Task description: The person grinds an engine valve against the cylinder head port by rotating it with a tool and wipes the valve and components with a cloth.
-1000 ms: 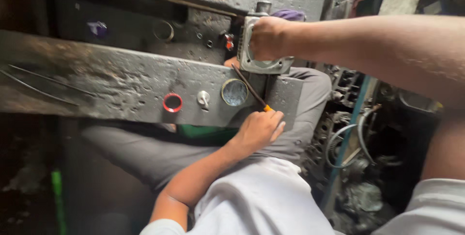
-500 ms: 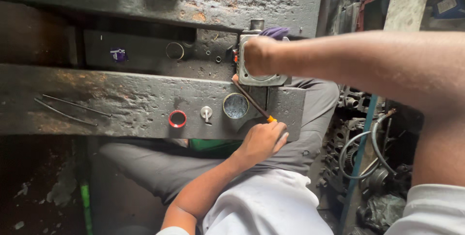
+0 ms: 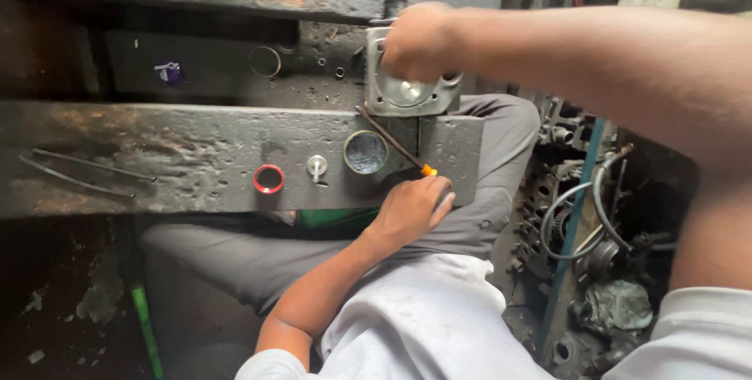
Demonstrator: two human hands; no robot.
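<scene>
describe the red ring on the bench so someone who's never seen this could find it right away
Start at the long, worn metal beam across the middle of the view. Three small parts sit in a row on its right half, left of the left hand. The red ring is the leftmost, beside a silver fitting and a larger grey metal ring; it alone is red.

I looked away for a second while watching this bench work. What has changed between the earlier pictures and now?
Very little. The right hand stays clamped on the square metal housing, and the left hand still holds the orange-handled screwdriver with its tip at the housing's lower left edge. Mostly the view shifted. The red ring, small metal knob and round cup stay put on the bench.
</scene>
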